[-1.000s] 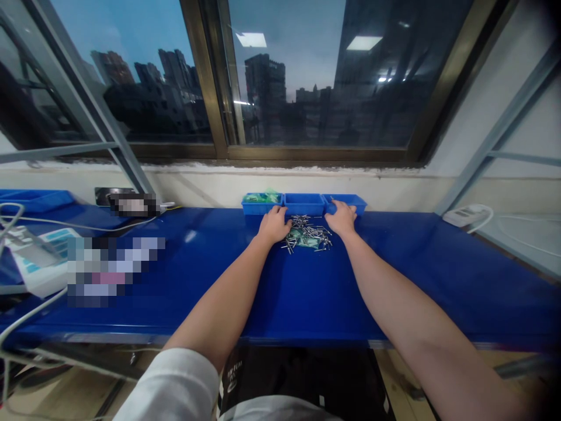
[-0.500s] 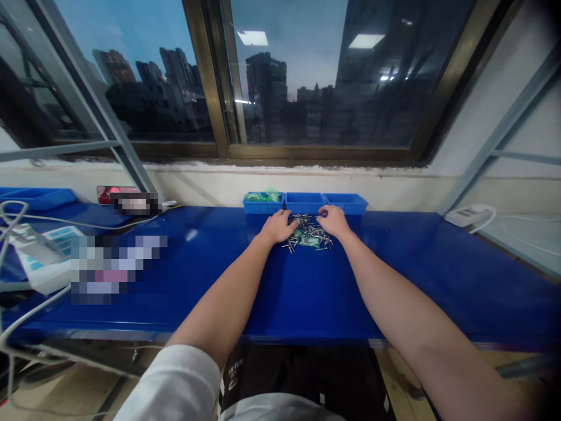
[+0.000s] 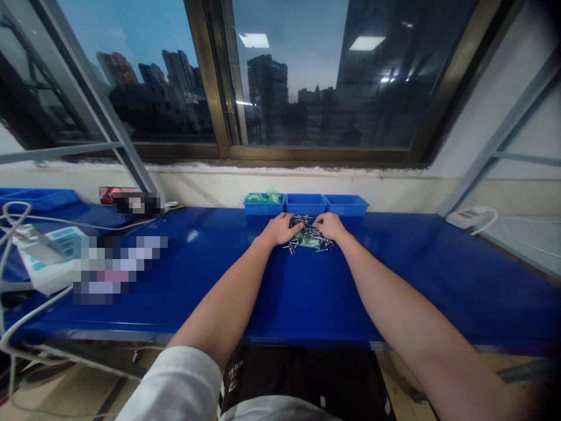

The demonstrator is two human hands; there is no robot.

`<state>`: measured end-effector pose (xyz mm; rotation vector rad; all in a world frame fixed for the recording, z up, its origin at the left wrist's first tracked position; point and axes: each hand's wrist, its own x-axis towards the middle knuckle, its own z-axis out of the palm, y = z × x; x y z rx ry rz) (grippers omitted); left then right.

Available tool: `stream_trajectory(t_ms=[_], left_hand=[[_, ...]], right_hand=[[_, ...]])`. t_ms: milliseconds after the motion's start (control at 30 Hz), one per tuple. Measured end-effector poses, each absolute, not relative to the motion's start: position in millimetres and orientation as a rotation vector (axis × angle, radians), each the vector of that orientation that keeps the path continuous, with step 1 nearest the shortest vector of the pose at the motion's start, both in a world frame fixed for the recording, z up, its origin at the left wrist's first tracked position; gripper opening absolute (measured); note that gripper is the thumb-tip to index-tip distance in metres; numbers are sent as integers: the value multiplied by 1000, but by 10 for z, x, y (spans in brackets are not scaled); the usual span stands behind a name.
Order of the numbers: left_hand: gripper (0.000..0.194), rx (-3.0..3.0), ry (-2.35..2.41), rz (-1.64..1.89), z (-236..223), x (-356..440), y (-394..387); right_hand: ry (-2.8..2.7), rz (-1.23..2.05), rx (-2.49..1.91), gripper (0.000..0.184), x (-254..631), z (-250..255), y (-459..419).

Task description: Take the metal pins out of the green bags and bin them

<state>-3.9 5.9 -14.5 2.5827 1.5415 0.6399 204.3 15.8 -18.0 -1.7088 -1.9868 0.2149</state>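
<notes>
Nearest, the blue bench carries a loose heap of metal pins, with some greenish film at its near side. The right hand has moved most: a second ago it was over the right-hand tray, and now its fingertips are down at the heap's right side. That grip is curled nearly closed, thumb and fingers close together; whether a pin is pinched between them I cannot tell. The left hand lies at the heap's left edge, its grip open, thumb apart from the fingers and reaching farther over the pins than a second ago. Just beyond stand three blue trays in a row: the left tray holds green material, then come the middle tray and right-hand tray.
</notes>
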Motion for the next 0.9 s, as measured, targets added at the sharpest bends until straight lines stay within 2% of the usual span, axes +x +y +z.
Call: stream_trajectory(t_ms=[600, 800, 900], left_hand=[[75, 2536, 1604, 583, -132, -14, 32], [60, 2689, 1453, 748, -110, -12, 41], [43, 2745, 1346, 852, -66, 7, 24]], right_hand=[[-2120, 305, -1816, 12, 1981, -128, 157], [-2079, 123, -1713, 16, 1938, -91, 86], [-2117, 64, -1563, 17, 1868, -45, 42]])
